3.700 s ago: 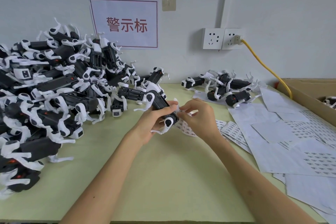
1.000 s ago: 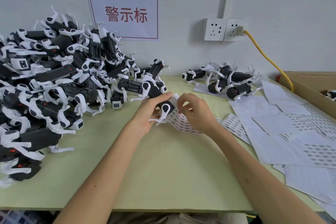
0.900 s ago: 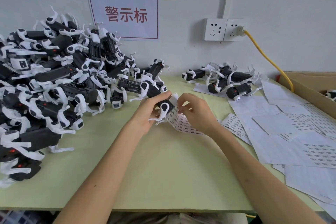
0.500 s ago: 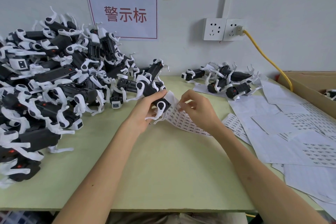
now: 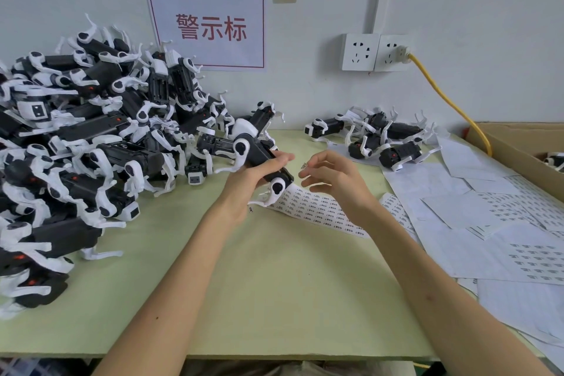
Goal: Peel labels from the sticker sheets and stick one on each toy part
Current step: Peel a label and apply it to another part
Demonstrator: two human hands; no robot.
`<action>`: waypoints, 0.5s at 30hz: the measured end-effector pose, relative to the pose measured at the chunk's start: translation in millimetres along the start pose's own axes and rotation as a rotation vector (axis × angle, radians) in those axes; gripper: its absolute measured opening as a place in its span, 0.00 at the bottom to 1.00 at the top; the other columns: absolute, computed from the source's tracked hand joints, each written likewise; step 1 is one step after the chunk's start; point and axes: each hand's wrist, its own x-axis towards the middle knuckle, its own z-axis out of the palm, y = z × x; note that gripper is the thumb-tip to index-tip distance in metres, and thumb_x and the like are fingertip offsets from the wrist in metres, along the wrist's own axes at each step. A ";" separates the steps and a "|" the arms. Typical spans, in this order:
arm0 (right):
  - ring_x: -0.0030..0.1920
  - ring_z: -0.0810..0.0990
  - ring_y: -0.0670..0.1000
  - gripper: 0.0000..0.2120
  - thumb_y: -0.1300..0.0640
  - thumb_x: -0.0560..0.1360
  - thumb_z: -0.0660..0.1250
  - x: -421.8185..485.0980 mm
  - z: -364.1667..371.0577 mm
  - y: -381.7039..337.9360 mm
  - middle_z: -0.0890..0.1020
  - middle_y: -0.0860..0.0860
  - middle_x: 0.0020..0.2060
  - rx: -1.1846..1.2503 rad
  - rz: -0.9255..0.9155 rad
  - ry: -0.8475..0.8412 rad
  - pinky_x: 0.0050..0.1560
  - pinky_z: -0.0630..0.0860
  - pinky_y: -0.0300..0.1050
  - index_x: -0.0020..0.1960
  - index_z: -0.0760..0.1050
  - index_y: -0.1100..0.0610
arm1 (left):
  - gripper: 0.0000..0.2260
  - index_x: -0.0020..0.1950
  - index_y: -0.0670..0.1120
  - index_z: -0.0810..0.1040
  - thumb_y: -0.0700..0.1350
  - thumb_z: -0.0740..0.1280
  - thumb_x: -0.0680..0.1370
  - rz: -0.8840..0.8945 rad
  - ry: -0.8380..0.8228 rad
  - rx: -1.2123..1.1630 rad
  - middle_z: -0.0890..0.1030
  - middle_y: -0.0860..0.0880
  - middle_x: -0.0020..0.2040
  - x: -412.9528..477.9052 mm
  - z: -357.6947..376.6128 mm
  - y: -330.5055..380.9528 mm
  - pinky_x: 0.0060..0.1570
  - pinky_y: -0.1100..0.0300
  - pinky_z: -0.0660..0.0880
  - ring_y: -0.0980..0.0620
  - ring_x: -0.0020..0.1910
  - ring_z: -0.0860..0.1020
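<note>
My left hand (image 5: 254, 178) grips a black toy part with white legs (image 5: 259, 156), tilted above the green table (image 5: 274, 284). My right hand (image 5: 334, 181) hovers just right of it, apart from the part, and pinches a tiny label (image 5: 304, 165) between thumb and forefinger. A sticker sheet (image 5: 320, 212) printed with rows of small labels lies flat on the table under both hands, one end tucked beneath the toy part.
A big heap of black-and-white toy parts (image 5: 79, 143) fills the left side. A few more parts (image 5: 381, 139) lie at the back right. Loose sticker sheets (image 5: 494, 223) cover the right side, beside a cardboard box (image 5: 518, 143) and a yellow cable (image 5: 442, 94).
The sticker sheet, held up against the toy part before, now lies on the table. My right hand has come off it and risen with a small label.
</note>
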 end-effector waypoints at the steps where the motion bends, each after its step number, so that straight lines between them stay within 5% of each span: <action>1: 0.42 0.84 0.53 0.04 0.68 0.79 0.65 0.0 -0.2 0.0 0.85 0.55 0.43 -0.003 0.000 0.001 0.47 0.79 0.45 0.49 0.75 0.60 | 0.14 0.54 0.50 0.87 0.53 0.75 0.71 0.001 -0.052 0.007 0.85 0.50 0.61 -0.5 1.6 -0.6 0.68 0.50 0.74 0.51 0.64 0.81; 15: 0.40 0.85 0.51 0.02 0.61 0.78 0.71 1.5 -1.7 3.6 0.86 0.52 0.40 -0.101 -0.033 0.083 0.46 0.80 0.44 0.47 0.80 0.57 | 0.08 0.48 0.53 0.88 0.53 0.75 0.71 -0.012 -0.135 -0.067 0.83 0.42 0.64 -5.6 9.8 -0.1 0.73 0.40 0.70 0.43 0.68 0.77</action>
